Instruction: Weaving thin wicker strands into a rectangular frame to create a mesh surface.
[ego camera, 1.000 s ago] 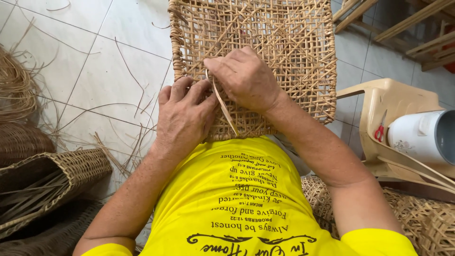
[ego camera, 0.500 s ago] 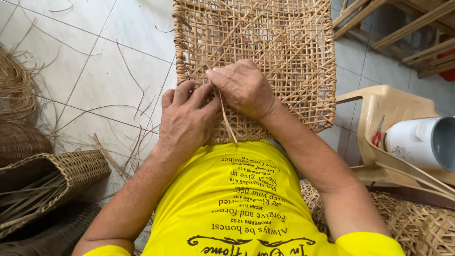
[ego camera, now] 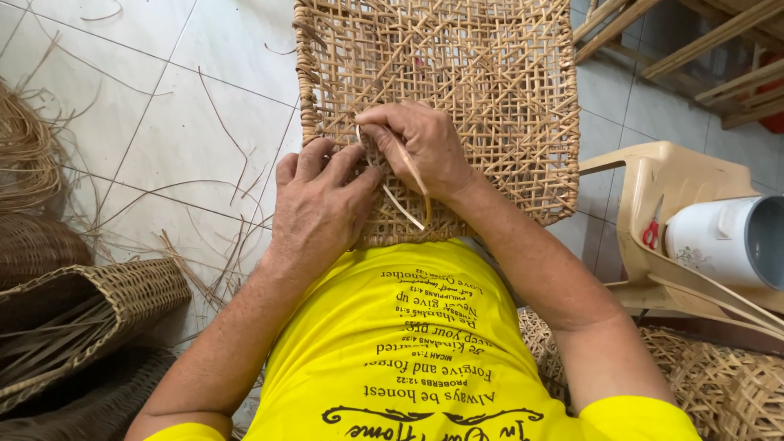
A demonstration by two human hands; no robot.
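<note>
I am weaving: right hand (ego camera: 420, 147) is pinching a cane strip (ego camera: 404, 192), left hand (ego camera: 322, 204) is lying open, pressing the woven panel (ego camera: 490, 73). Next pull probably needs steady tension.

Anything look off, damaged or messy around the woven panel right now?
The woven panel itself looks sound; no broken patch shows. The right hand holds a loose strip looped over it, beside the left hand. The mess is on the tiled floor: stray cane strands lie scattered left of the panel.

Bare tiled floor (ego camera: 163, 122) leftward
</note>
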